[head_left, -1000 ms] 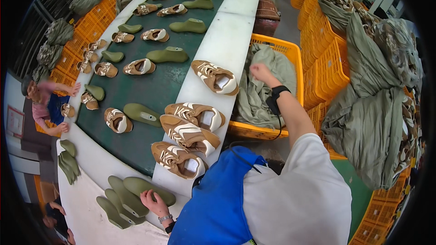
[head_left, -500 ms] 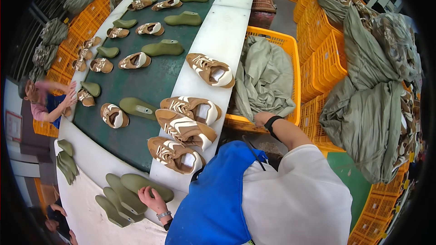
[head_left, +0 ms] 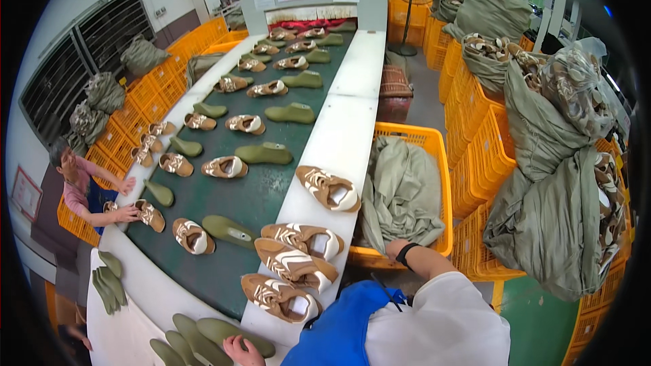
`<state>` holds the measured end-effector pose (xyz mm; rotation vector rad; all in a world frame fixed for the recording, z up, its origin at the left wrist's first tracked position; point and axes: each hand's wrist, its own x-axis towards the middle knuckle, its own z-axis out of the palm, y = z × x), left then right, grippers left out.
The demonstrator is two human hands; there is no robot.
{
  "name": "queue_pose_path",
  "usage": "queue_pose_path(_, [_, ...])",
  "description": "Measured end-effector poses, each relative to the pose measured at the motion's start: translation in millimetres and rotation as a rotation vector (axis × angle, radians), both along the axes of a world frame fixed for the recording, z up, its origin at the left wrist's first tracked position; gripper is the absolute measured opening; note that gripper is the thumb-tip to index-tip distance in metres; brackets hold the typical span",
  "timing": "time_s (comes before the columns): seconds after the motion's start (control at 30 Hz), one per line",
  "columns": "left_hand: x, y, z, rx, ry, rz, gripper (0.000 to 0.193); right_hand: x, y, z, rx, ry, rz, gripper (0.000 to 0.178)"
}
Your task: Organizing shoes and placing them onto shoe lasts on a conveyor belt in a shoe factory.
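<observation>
A: What is there?

B: First the desk (head_left: 132, 298), then the orange crate (head_left: 447, 211) with grey-green cloth (head_left: 401, 190), probably soft and light; gather it by a fold. At the near rim is the right hand (head_left: 401, 251), its fingers I cannot tell. On the desk, the green shoe last (head_left: 214, 330) seems stiff, smooth; hold its middle. The left hand (head_left: 245, 352) rests there, fingers slightly spread.

A: What changed?

B: The co-worker's hand (head_left: 126, 214) now reaches a brown sneaker (head_left: 150, 216).

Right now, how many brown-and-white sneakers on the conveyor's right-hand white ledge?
4: one lone sneaker farther up; three bunched nearer: far sneaker, middle sneaker, near sneaker. The blue apron may hide more.
</observation>
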<state>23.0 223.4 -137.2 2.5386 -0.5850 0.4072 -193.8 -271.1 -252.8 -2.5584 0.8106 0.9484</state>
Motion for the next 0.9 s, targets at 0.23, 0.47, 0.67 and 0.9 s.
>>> queue_pose_path(0.23, [-1.5, -11.0, 16.5, -0.004, -0.086, -0.023, 0.017, 6.2, -5.6, -4.7, 0.077, 0.079, -0.043, 0.02])
queue_pose_path(0.47, [6.7, -4.3, -14.0, -0.07, -0.056, -0.045, 0.015, 12.9, -26.3, 18.6, -0.083, 0.146, 0.151, 0.028])
queue_pose_path(0.67, [0.7, 2.1, 6.9, 0.049, 0.063, -0.063, 0.016, 75.9, -135.0, 172.7, -0.232, -0.243, -0.125, 0.027])
queue_pose_path(0.9, [8.8, 5.9, 0.7, 0.08, 0.022, -0.149, 0.017, 104.8, -255.1, 336.3, -0.216, -1.064, -0.377, 0.027])
